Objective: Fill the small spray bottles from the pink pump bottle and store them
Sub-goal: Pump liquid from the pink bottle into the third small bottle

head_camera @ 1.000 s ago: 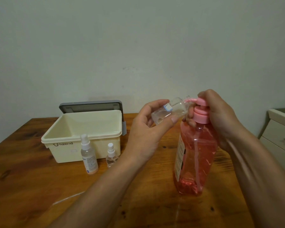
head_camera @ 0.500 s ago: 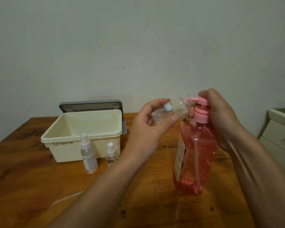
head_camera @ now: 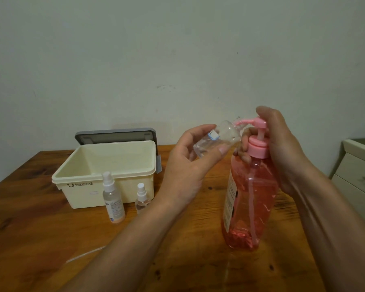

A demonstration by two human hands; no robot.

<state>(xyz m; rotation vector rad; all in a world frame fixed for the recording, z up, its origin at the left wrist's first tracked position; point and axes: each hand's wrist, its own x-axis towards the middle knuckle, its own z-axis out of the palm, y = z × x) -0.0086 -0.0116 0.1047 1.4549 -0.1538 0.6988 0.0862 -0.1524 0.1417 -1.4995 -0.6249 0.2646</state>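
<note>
Pump bottle [head_camera: 251, 199] upright; clear bottle [head_camera: 221, 137] tilted (mouth at spout).

The pump head [head_camera: 260, 123] on the pink pump bottle [head_camera: 250, 199] has come up: its pale stem [head_camera: 260, 134] now shows above the collar [head_camera: 258, 149], where half a second ago the head sat low. My right hand [head_camera: 282, 148], curled over it, has lifted a little with it

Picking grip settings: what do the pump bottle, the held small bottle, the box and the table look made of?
Pump bottle: clear glossy plastic, pink liquid visible through it.
Small bottle: clear plastic, likely; see-through with highlights.
Box: cream matte plastic, moulded rim.
Table: wood, seemingly varnished; grain and knots.
</note>
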